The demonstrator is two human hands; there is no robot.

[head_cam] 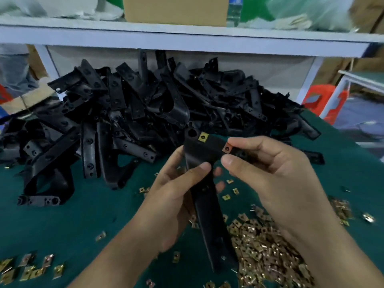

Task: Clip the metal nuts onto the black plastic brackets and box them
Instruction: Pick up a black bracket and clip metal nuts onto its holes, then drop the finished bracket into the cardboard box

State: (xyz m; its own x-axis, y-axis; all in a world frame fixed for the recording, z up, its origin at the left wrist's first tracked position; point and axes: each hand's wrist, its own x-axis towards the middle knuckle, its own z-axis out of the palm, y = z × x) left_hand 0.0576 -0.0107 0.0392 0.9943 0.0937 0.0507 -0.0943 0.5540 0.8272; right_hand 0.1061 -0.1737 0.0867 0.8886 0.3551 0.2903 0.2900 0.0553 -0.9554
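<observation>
Black bracket (204, 196) gripped in left hand (172, 196), right hand (270, 173) pinching its top end

The green-covered bench (68, 221) backs onto a white shelf (187, 36) — crumpled plastic bags (311, 13) and a clear bottle (234, 11) on top. Beyond the bench's right edge, an orange stool (326, 92).

Black brackets (133, 113) heaped on a dark green table (62, 221); brass-gold nuts (268, 252); tan cardboard box (175, 10); orange stool (320, 100).
</observation>
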